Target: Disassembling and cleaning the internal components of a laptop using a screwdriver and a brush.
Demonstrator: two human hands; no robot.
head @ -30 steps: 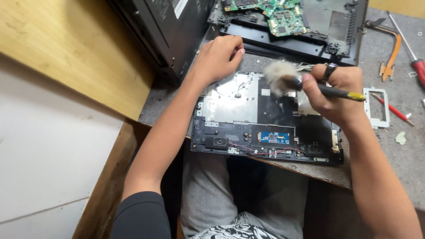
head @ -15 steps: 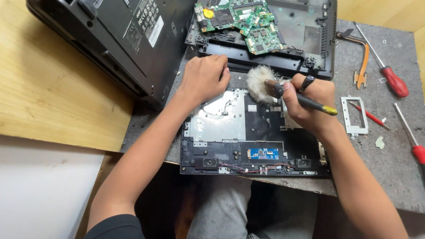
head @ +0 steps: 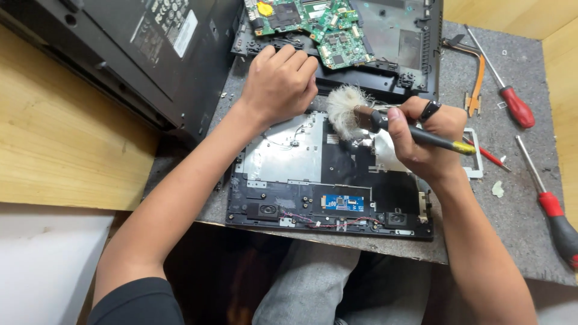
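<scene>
Three screwdrivers (head: 512, 102) right of brush (head: 385, 120), apart.

white rectangular label (head: 188, 33) | on black laptop underside (head: 150, 54) | top left | beside smaller printed markings

Soft, frayed pale bristles on the brush (head: 344, 108), with a glossy black handle tipped in yellow, gripped by the right hand (head: 424, 141). Matt black plastic on the opened laptop palmrest shell (head: 328, 180) under the left hand (head: 278, 84), with a dull silvery metal plate at its 10 o'clock. Rough grey felt on the work mat (head: 512, 198), smooth pale wood on the tabletop (head: 54, 138), shiny steel shafts and red plastic grips on the screwdrivers (head: 545, 198).
</scene>
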